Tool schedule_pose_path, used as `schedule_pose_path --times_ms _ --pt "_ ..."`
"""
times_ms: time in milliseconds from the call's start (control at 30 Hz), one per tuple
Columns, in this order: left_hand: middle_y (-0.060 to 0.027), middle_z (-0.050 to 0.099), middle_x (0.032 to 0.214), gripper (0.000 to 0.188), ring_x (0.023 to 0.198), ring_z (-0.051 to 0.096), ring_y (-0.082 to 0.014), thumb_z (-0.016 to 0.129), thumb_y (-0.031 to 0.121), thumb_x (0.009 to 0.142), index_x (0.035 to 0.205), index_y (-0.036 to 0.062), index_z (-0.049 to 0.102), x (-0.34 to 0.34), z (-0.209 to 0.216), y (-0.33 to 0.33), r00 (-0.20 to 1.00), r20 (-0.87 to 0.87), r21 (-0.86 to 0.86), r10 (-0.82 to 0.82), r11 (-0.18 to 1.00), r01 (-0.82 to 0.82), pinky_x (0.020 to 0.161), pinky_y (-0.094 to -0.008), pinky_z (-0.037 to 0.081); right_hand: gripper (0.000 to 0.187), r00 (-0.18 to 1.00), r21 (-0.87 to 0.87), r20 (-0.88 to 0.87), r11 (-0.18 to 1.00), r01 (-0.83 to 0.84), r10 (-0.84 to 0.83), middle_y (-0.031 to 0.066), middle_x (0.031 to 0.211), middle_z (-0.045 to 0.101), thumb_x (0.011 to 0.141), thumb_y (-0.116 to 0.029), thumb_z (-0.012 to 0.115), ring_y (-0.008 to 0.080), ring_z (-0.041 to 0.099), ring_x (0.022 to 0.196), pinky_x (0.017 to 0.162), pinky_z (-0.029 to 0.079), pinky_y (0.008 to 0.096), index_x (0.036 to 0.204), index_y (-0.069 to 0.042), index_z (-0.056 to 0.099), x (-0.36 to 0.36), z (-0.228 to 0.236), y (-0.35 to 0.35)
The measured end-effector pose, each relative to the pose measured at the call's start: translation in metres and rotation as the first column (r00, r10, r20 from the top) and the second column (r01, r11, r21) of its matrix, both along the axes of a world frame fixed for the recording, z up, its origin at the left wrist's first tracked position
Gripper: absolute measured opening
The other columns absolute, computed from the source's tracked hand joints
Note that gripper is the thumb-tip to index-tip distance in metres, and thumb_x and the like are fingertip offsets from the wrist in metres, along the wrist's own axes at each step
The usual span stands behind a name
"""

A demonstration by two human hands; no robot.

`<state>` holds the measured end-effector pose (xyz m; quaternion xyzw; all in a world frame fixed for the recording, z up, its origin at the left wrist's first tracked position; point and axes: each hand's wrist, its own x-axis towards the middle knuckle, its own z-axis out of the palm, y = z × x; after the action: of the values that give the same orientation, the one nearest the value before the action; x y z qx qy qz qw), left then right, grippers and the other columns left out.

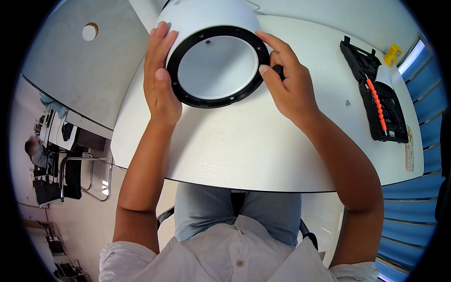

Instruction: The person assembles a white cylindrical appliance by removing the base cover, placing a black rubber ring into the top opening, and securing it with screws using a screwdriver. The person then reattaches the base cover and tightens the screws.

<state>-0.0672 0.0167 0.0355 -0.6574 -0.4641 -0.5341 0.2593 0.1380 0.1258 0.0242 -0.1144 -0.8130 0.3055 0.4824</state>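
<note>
A large white rounded housing (211, 16) is tilted over the far part of the table, its round end facing me. Around that end runs a black ring (186, 97) with several small screws or screw holes, framing a pale flat disc (218, 68) with a small dark hole near its top. My left hand (161, 80) presses against its left side, fingers stretched along it. On the right, my right hand (289, 80) grips the rim with thumb and forefinger. The end of a black, knob-like thing (278, 72) shows among its curled fingers; the remainder is hidden.
An open black tool case (376, 127) lies at the right, with an orange flexible shaft (377, 105) across it. Small metal bits (348, 103) lie left of it. A pale remote control (409, 157) sits near the right edge. Another table (89, 70) adjoins at left; a person (40, 152) sits beyond.
</note>
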Motion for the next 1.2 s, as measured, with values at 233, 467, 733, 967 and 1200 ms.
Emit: schedule_pose_path --times_ms 233,467,733,967,1200 --pt "-0.0126 0.041 0.140 0.059 0.136 0.027 -0.0308 0.018 0.045 0.097 0.128 0.0078 0.051 0.002 0.001 0.000 1.000 0.016 -0.016 0.003 1.000 -0.003 0.112 -0.0410 0.017 0.052 0.998 0.077 -0.006 0.995 0.067 -0.067 0.0077 0.086 0.062 0.084 0.000 0.052 0.0178 0.058 0.071 0.066 0.048 0.0293 0.134 -0.014 0.045 -0.002 -0.004 -0.002" --pt "-0.0125 0.040 0.141 0.061 0.136 0.026 -0.0307 0.017 0.048 0.096 0.128 0.0081 0.050 0.004 -0.001 0.001 1.000 0.023 -0.023 0.002 1.000 -0.001 0.112 -0.0412 0.016 0.054 0.995 0.174 -0.073 0.982 0.072 -0.060 0.0096 0.089 0.063 0.085 0.000 0.052 0.0217 0.060 0.073 0.067 0.049 0.0312 0.136 -0.014 0.042 -0.006 -0.007 0.001" --pt "-0.0125 0.039 0.141 0.064 0.137 0.025 -0.0305 0.017 0.052 0.095 0.128 0.0086 0.050 0.004 0.001 0.001 0.999 0.034 -0.027 0.000 1.000 0.001 0.112 -0.0415 0.016 0.056 0.996 0.203 -0.008 0.975 0.088 -0.088 0.0083 0.124 0.058 0.087 0.002 0.049 0.0132 0.059 0.084 0.081 0.046 0.0255 0.140 -0.013 0.037 -0.006 -0.006 0.002" --pt "-0.0124 0.038 0.142 0.066 0.137 0.024 -0.0304 0.016 0.055 0.095 0.129 0.0089 0.050 0.004 0.001 0.002 0.999 0.042 -0.033 -0.002 0.999 0.003 0.112 -0.0418 0.015 0.056 0.996 0.162 -0.035 0.982 0.092 -0.088 0.0103 0.090 0.064 0.084 0.000 0.052 0.0221 0.061 0.074 0.069 0.050 0.0311 0.137 -0.018 0.042 -0.006 -0.004 0.001" --pt "-0.0124 0.038 0.142 0.069 0.137 0.023 -0.0303 0.016 0.058 0.094 0.129 0.0093 0.049 0.003 0.002 0.002 0.998 0.060 -0.043 -0.014 0.999 0.016 0.112 -0.0420 0.015 0.054 0.995 0.046 0.038 0.995 0.086 -0.087 0.0093 0.091 0.064 0.084 -0.001 0.053 0.0203 0.061 0.076 0.070 0.050 0.0303 0.135 -0.017 0.044 -0.001 0.001 -0.004"
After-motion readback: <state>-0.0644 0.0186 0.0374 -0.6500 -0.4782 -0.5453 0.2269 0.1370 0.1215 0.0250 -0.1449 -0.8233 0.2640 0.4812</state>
